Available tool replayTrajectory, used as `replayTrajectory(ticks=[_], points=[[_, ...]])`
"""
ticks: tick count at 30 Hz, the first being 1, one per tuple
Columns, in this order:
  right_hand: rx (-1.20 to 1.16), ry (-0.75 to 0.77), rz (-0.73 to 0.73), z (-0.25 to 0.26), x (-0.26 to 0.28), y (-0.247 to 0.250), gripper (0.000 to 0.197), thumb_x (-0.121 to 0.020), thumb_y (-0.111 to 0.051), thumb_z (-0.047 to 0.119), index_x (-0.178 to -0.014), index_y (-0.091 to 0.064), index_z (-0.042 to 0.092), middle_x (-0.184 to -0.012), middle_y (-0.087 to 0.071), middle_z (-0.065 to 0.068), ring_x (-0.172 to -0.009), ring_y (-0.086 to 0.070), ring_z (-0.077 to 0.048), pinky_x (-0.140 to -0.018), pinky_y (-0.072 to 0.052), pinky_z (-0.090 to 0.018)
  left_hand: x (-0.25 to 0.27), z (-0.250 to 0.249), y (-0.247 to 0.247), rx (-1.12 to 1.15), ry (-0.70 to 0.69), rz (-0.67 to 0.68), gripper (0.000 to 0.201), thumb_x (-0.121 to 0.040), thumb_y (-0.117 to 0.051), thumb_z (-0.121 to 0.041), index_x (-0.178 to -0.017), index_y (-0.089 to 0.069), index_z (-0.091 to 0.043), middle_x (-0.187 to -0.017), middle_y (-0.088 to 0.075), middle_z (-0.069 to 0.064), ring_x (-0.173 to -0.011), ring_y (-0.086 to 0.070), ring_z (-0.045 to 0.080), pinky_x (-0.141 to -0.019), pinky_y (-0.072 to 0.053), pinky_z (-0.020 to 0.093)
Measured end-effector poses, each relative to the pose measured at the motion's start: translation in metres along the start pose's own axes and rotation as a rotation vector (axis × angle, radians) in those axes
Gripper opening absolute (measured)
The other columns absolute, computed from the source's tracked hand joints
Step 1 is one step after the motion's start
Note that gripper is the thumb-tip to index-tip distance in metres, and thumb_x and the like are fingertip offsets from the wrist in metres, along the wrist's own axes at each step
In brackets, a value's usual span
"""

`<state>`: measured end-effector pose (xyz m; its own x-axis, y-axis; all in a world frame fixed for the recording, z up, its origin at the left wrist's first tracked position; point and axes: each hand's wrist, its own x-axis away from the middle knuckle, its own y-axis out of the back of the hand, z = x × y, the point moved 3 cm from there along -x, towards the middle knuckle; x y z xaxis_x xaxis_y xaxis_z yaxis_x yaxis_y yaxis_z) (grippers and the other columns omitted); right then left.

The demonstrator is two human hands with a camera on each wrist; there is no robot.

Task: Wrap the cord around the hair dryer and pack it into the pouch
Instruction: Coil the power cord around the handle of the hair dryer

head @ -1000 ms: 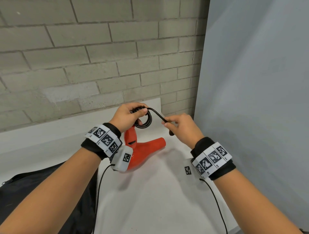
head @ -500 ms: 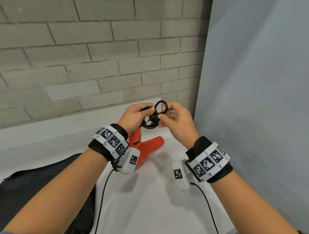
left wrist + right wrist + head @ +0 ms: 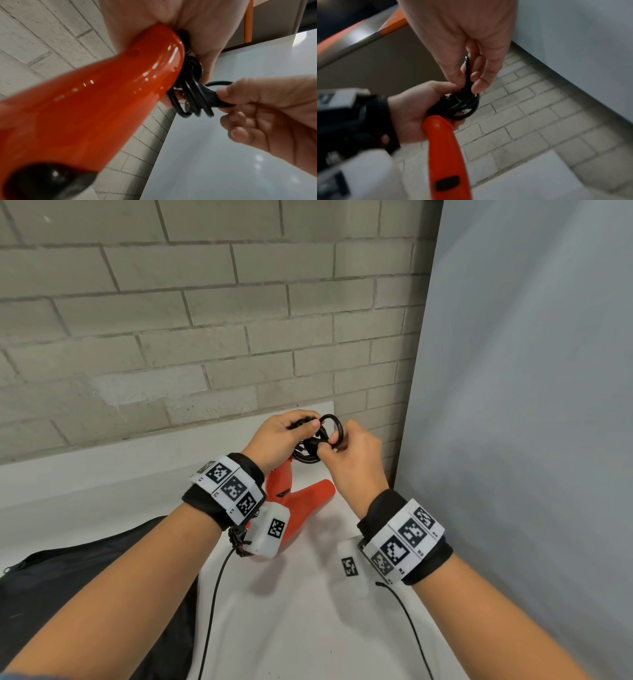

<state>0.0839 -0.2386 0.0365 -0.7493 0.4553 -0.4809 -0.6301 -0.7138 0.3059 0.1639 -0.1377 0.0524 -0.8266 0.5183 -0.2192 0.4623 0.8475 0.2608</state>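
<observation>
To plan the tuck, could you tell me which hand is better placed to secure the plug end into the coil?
Probably the right hand: it already pinches the plug end at the cord coil. The left hand grips the hair dryer handle and the coil.

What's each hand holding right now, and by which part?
Left hand grips the dryer at its handle end, with the coiled cord. Right hand pinches the cord's plug end.

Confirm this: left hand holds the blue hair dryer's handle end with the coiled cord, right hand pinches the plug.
Wrong on colour only: the hair dryer is orange-red, as the left wrist view shows. The left hand holds its handle end with the coiled cord; the right hand pinches the plug.
</observation>
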Motion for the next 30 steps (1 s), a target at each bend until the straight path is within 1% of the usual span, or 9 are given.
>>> replayTrajectory(ticks=[5,9,14,16,19,21,24,27,30], points=[[0.012,-0.02,0.013,0.0,-0.006,-0.006,0.016,-0.077,-0.06,0.005,-0.07,-0.047,0.012,-0.071,-0.05,-0.002,-0.058,-0.042,-0.009,-0.049,-0.039,-0.011,0.002,0.0,0.0,-0.07,0.02,0.07,0.033,-0.074,-0.063,-0.005,-0.104,-0.06,-0.019,-0.101,-0.062,0.004,-0.095,-0.058,0.018,-0.088,-0.046,0.026],[0.055,-0.028,0.034,-0.005,-0.012,-0.013,0.009,-0.076,-0.06,0.001,-0.082,-0.055,0.003,-0.081,-0.055,-0.009,-0.069,-0.049,-0.017,-0.052,-0.038,-0.013,0.007,-0.002,-0.006,-0.047,0.05,0.134,0.053,-0.056,-0.05,-0.006,-0.106,-0.058,-0.02,-0.101,-0.061,0.007,-0.094,-0.057,0.019,-0.091,-0.047,0.035],[-0.092,-0.019,-0.004,-0.011,-0.015,-0.017,0.035,-0.076,-0.063,0.001,-0.098,-0.04,0.016,-0.092,-0.05,-0.001,-0.072,-0.047,-0.003,-0.06,-0.042,-0.007,0.004,-0.001,-0.001,0.004,0.049,0.099,0.048,-0.073,-0.043,0.015,-0.107,-0.058,-0.015,-0.095,-0.061,0.002,-0.089,-0.055,0.014,-0.077,-0.046,0.013],[-0.241,-0.059,0.136,-0.015,-0.018,-0.021,0.05,-0.078,-0.059,-0.002,-0.119,-0.037,0.014,-0.093,-0.051,0.002,-0.078,-0.051,-0.001,-0.071,-0.045,-0.009,0.004,-0.001,0.001,0.035,0.035,0.105,0.05,-0.073,-0.04,0.018,-0.108,-0.058,-0.013,-0.096,-0.061,0.002,-0.086,-0.057,0.008,-0.071,-0.047,0.006],[-0.349,-0.121,0.347,-0.02,-0.019,-0.031,0.059,-0.083,-0.049,-0.009,-0.136,-0.028,0.01,-0.093,-0.053,0.005,-0.087,-0.055,-0.008,-0.085,-0.047,-0.024,0.005,-0.001,0.004,0.067,0.01,0.105,0.051,-0.075,-0.041,0.019,-0.109,-0.057,-0.015,-0.093,-0.062,0.0,-0.086,-0.058,0.008,-0.072,-0.049,0.009],[-0.32,-0.066,0.345,-0.022,-0.02,-0.035,0.052,-0.084,-0.046,-0.01,-0.133,-0.034,0.005,-0.102,-0.053,0.0,-0.097,-0.054,-0.012,-0.089,-0.046,-0.026,0.005,-0.001,0.005,0.078,-0.009,0.098,0.049,-0.076,-0.043,0.019,-0.108,-0.057,-0.016,-0.093,-0.062,-0.003,-0.086,-0.059,0.007,-0.077,-0.05,0.013],[-0.224,-0.013,0.351,-0.026,-0.022,-0.041,0.038,-0.087,-0.048,0.001,-0.124,-0.043,0.004,-0.103,-0.058,-0.004,-0.095,-0.058,-0.014,-0.084,-0.05,-0.025,0.005,0.0,0.007,0.101,-0.005,0.101,0.037,-0.083,-0.045,0.009,-0.108,-0.059,-0.013,-0.094,-0.064,-0.002,-0.085,-0.061,0.005,-0.081,-0.05,0.016],[-0.156,-0.033,0.359,-0.029,-0.025,-0.044,0.033,-0.084,-0.049,0.006,-0.117,-0.051,0.01,-0.102,-0.064,-0.008,-0.096,-0.062,-0.019,-0.082,-0.052,-0.031,0.006,0.0,0.005,0.054,-0.034,0.11,0.017,-0.087,-0.055,-0.012,-0.102,-0.063,-0.012,-0.092,-0.065,-0.001,-0.081,-0.063,0.001,-0.079,-0.05,0.013],[-0.097,-0.057,0.37,-0.031,-0.025,-0.048,0.031,-0.078,-0.048,0.022,-0.107,-0.058,0.016,-0.099,-0.067,-0.006,-0.091,-0.064,-0.017,-0.076,-0.053,-0.03,0.005,0.002,0.003,0.024,-0.053,0.07,0.013,-0.079,-0.066,-0.011,-0.091,-0.066,-0.016,-0.085,-0.066,0.0,-0.072,-0.064,-0.002,-0.07,-0.051,0.011]])
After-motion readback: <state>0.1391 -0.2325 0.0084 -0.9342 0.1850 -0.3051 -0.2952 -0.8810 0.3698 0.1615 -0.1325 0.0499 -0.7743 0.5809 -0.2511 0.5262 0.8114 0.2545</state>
